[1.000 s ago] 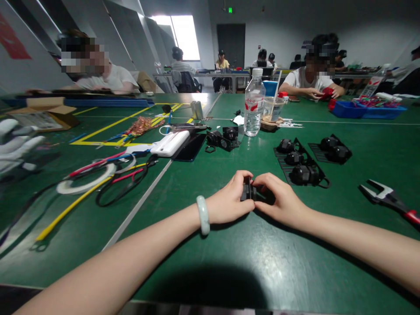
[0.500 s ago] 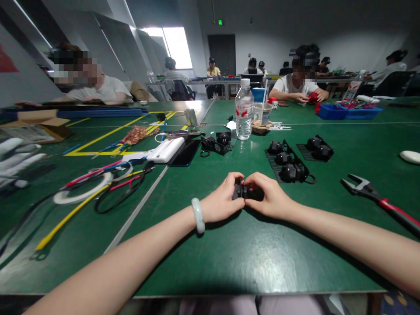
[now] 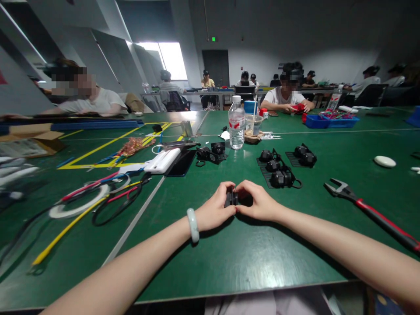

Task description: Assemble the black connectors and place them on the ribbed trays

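Note:
Low over the green table (image 3: 203,262), my left hand (image 3: 215,211) and my right hand (image 3: 260,202) meet around a small black cable gland (image 3: 231,198). Fingers and thumb of the left hand pinch its left side. The right hand curls round the other end, fingertips against it, and covers part of the piece. Beyond the right hand, black ribbed plates carry more black glands (image 3: 277,177), with a smaller set (image 3: 302,155) behind. Loose black fittings (image 3: 213,153) and a black ring nut (image 3: 200,163) lie beyond the left hand.
An adjustable wrench (image 3: 367,208) with red-black handle lies right. A water bottle (image 3: 236,127) and a cup (image 3: 253,124) stand ahead. Cables (image 3: 68,236), a white power bank (image 3: 163,160) and a cardboard box (image 3: 31,138) are left. Co-workers sit across the table.
The camera view has turned a little right and tilted up, so things sit further left and lower. Both hands keep their hold on the black gland; their pose is nearly the same.

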Tool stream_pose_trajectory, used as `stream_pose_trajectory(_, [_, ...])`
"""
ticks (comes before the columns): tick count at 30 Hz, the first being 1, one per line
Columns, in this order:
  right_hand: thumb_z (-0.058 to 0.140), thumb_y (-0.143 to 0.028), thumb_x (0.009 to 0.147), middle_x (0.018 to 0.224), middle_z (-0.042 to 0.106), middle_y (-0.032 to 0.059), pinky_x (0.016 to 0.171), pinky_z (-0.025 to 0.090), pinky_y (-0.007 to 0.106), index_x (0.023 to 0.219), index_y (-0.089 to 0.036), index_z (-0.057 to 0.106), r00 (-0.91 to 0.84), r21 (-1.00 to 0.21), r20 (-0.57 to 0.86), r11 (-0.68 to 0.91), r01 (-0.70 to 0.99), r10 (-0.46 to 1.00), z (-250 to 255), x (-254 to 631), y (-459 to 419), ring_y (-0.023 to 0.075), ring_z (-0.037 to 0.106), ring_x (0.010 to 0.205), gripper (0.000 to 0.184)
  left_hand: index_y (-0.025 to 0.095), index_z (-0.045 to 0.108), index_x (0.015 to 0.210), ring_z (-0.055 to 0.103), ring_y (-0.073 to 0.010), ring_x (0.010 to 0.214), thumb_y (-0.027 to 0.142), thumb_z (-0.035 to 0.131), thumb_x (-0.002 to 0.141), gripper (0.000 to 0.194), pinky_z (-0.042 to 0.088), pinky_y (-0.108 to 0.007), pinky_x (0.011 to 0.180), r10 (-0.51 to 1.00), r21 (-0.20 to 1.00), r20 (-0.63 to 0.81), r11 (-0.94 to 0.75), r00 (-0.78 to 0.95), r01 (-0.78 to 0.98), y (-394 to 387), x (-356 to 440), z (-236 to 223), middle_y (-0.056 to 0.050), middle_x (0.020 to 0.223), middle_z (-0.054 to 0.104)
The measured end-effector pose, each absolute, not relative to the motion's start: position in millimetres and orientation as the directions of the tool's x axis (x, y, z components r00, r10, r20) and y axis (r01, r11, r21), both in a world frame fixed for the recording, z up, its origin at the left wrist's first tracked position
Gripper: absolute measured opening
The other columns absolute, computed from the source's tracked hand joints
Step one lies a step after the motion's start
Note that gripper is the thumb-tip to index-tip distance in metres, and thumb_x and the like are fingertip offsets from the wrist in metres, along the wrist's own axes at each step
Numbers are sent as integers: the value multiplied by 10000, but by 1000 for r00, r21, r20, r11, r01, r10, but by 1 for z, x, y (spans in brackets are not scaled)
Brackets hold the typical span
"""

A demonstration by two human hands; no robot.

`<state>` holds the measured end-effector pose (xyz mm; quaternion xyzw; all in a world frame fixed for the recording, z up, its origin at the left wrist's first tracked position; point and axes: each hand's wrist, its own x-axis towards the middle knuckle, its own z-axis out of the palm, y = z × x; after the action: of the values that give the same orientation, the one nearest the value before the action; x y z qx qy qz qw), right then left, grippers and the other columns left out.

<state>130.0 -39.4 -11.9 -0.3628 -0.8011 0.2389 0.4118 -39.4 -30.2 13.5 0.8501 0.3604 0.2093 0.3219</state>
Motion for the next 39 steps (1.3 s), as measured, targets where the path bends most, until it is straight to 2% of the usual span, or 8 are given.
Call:
stream_pose_trajectory(4, [611, -188, 564, 744, 487, -16, 583, 387, 211, 786, -162, 462, -374, -761, 442, 562, 324, 815, -16, 128, -34, 93, 460, 649, 267, 145, 297, 1088, 413, -192, 1012, 178, 462, 683, 439, 340, -370, 905, 746, 690, 147, -548, 650, 473, -31, -40, 12, -82, 1073, 408])
stream_pose_trajectory(8, [601, -185, 563, 647, 463, -45, 517, 360, 186, 728, -160, 420, -412, -880, 319, 428, 205, 854, -22, 126, -26, 67, 433, 562, 246, 140, 303, 1073, 427, -186, 978, 188, 454, 691, 413, 357, -366, 884, 752, 684, 148, -547, 643, 482, -32, -39, 12, -83, 1054, 415])
stream_pose_trajectory(11, [600, -183, 557, 587, 433, -64, 475, 319, 168, 710, -156, 424, -412, -914, 269, 366, 177, 871, -25, 126, -20, 51, 392, 515, 235, 136, 307, 1062, 425, -188, 971, 185, 460, 681, 414, 360, -366, 877, 751, 682, 152, -550, 642, 482, -31, -37, 12, -82, 1039, 420])
stream_pose_trajectory(15, [613, -211, 547, 573, 437, -61, 464, 297, 163, 691, -147, 451, -405, -918, 232, 337, 210, 885, -23, 132, -16, 52, 384, 516, 226, 137, 310, 1053, 424, -188, 968, 172, 465, 666, 418, 358, -370, 876, 760, 688, 158, -543, 630, 482, -31, -32, 11, -79, 1030, 422])
stream_pose_trajectory(22, [597, -227, 571, 604, 478, -40, 488, 327, 170, 721, -135, 492, -418, -889, 207, 348, 297, 885, -17, 151, -15, 65, 425, 550, 205, 135, 315, 1043, 422, -188, 968, 170, 466, 663, 410, 357, -362, 875, 773, 698, 174, -534, 610, 477, -32, -13, 9, -80, 1029, 418])
stream_pose_trajectory(29, [581, -251, 590, 614, 507, -32, 491, 327, 172, 714, -137, 514, -399, -844, 224, 382, 378, 889, -18, 156, -14, 70, 437, 553, 181, 138, 319, 1040, 422, -188, 964, 156, 465, 654, 413, 356, -364, 875, 774, 707, 175, -529, 609, 469, -31, -9, 9, -77, 1022, 419])
stream_pose_trajectory(39, [566, -269, 615, 643, 524, -23, 516, 336, 184, 714, -137, 512, -410, -840, 207, 376, 392, 888, -18, 157, -14, 76, 450, 571, 173, 141, 332, 1038, 429, -189, 964, 168, 473, 644, 420, 349, -377, 888, 772, 730, 167, -515, 613, 449, -31, -10, 9, -70, 1012, 428])
